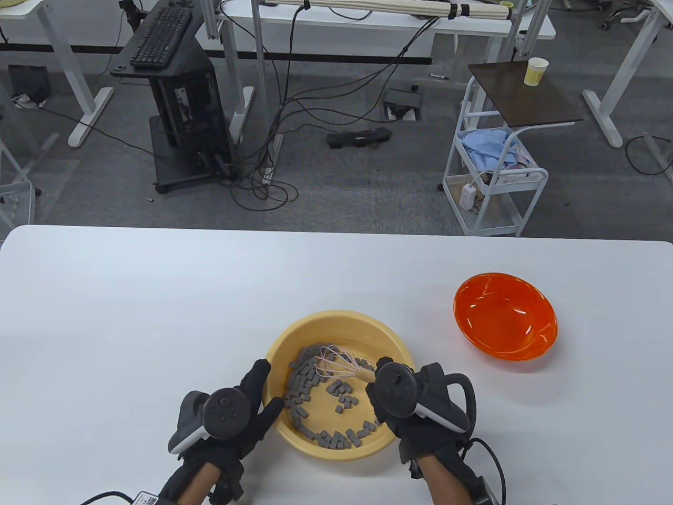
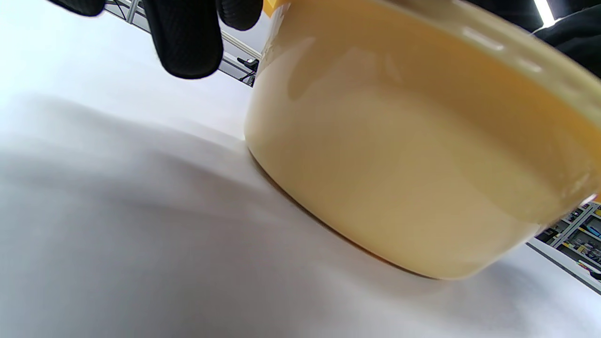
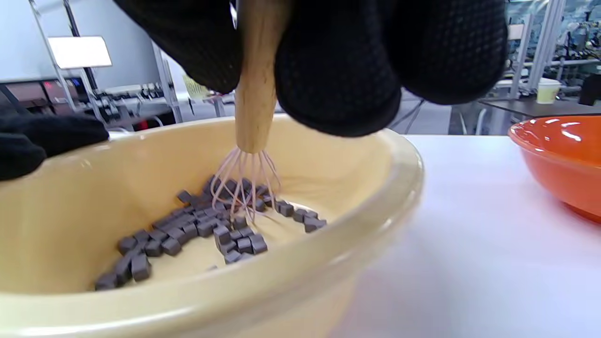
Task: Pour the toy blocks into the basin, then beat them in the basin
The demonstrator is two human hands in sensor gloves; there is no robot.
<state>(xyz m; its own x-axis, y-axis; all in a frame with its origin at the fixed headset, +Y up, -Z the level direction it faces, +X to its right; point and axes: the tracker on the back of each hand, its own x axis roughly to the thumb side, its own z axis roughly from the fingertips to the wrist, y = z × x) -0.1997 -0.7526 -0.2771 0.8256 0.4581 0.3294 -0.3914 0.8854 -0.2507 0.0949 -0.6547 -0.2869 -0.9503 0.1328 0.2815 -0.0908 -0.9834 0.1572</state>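
Note:
A pale yellow basin (image 1: 368, 327) (image 2: 399, 164) (image 3: 328, 244) stands near the table's front edge and holds several small grey toy blocks (image 1: 302, 376) (image 3: 188, 230). My right hand (image 1: 407, 400) (image 3: 338, 65) grips the wooden handle of a pink wire whisk (image 1: 336, 363) (image 3: 246, 183), whose wires sit among the blocks at the basin's far left. My left hand (image 1: 247, 405) holds the basin's left rim, with fingers (image 2: 185, 37) on the outer wall and the thumb at the edge. An empty orange bowl (image 1: 505, 315) (image 3: 558, 159) stands to the right.
The white table (image 1: 157, 315) spreads wide to the left and behind the basin. Beyond its far edge are desks, cables and a small white cart (image 1: 494, 179) on the floor.

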